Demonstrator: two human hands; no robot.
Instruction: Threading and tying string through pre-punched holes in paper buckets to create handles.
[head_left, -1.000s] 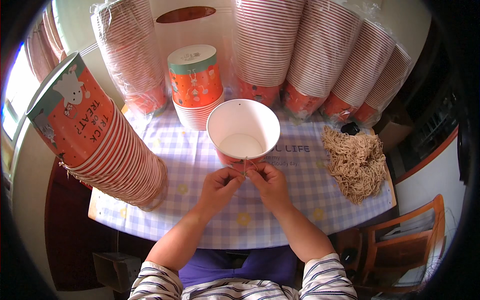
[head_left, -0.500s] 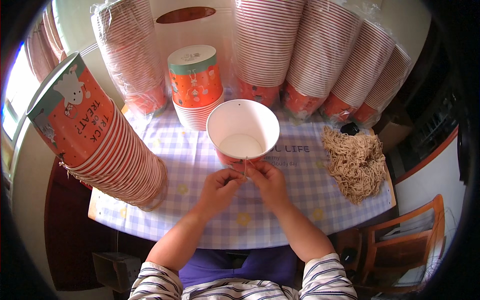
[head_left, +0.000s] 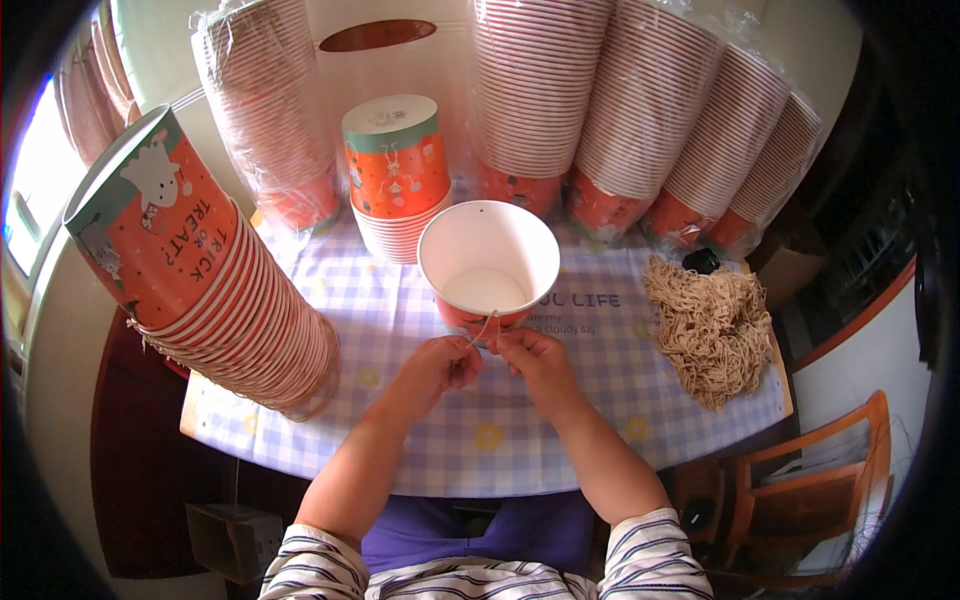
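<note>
A paper bucket [head_left: 488, 245], white inside and red outside, stands upright in the middle of the table with its mouth tilted toward me. A thin beige cord [head_left: 485, 329] comes from the near edge of its rim. Just in front of the bucket, my left hand [head_left: 430, 372] pinches the cord between closed fingers. Close beside it, my right hand [head_left: 542, 370] is closed in a pinch on the cord too; its fingertips partly hide the grip. On the far rim a small dark hole shows.
At the left leans a tall nested bucket stack [head_left: 255, 300] with cords at the rims. A shorter upside-down stack [head_left: 398, 180] is behind the bucket. Plastic-wrapped stacks [head_left: 540, 100] line the back. A beige cord heap [head_left: 712, 335] lies right, by a small black object [head_left: 701, 261].
My hands have drawn slightly apart, and the cord now stretches slantwise from the rim toward my left hand. The bucket has barely moved.
</note>
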